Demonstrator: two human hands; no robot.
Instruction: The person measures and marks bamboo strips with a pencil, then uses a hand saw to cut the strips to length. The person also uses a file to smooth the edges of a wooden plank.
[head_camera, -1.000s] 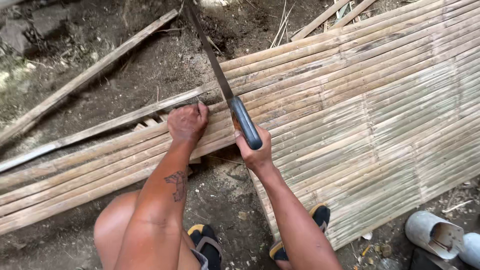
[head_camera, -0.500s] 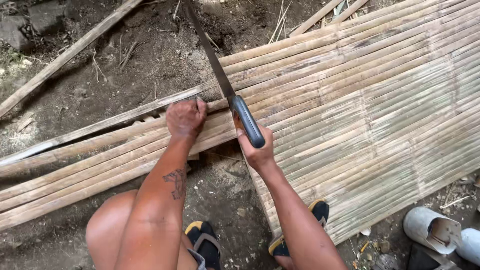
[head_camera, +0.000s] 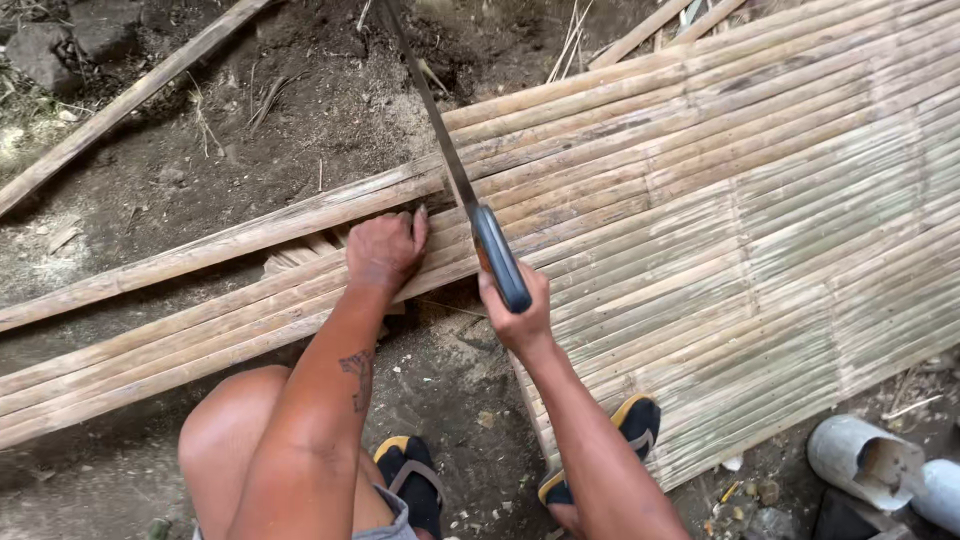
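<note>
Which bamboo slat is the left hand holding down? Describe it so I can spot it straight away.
Start at the woven bamboo mat on the right and follow its slats left onto the bare dirt. The left hand presses the uppermost slat. Unlike its neighbours, the long knife in the right hand crosses it beside the fingers.

I see bare brown dirt ground (head_camera: 300, 120) outdoors, lit by soft daylight; small stones and dry twigs lie scattered on it; a grey rock (head_camera: 45, 50) sits at the top left; a long pole (head_camera: 130, 100) lies slanted nearby; two pale round containers (head_camera: 865, 462) rest at the bottom right.
</note>
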